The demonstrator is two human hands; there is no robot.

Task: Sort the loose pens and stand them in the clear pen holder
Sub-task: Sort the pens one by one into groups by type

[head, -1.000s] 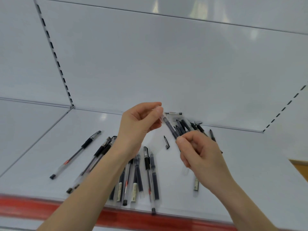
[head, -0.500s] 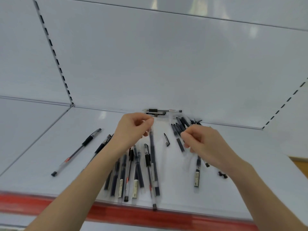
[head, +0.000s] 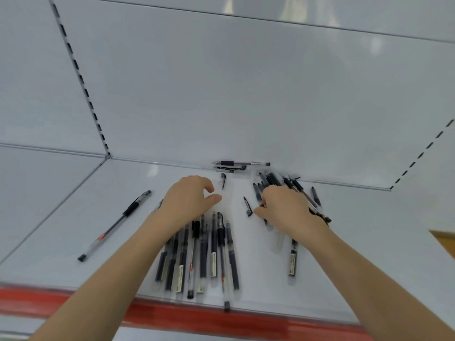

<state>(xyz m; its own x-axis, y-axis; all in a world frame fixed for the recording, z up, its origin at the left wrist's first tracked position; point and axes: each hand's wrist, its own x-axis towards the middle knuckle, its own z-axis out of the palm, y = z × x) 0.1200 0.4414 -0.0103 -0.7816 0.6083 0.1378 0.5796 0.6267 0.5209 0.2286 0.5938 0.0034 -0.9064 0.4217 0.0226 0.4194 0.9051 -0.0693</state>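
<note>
Pens (head: 204,252) are all lying loose, none stood yet, as we are hovering: left hand (head: 188,201) slack, right hand (head: 285,209) grip unclear.

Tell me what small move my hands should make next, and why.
Probably close the right hand on one pen from the jumbled pile under it and lift it: that pile lies crossed, while the row by the left hand already lies parallel.
</note>
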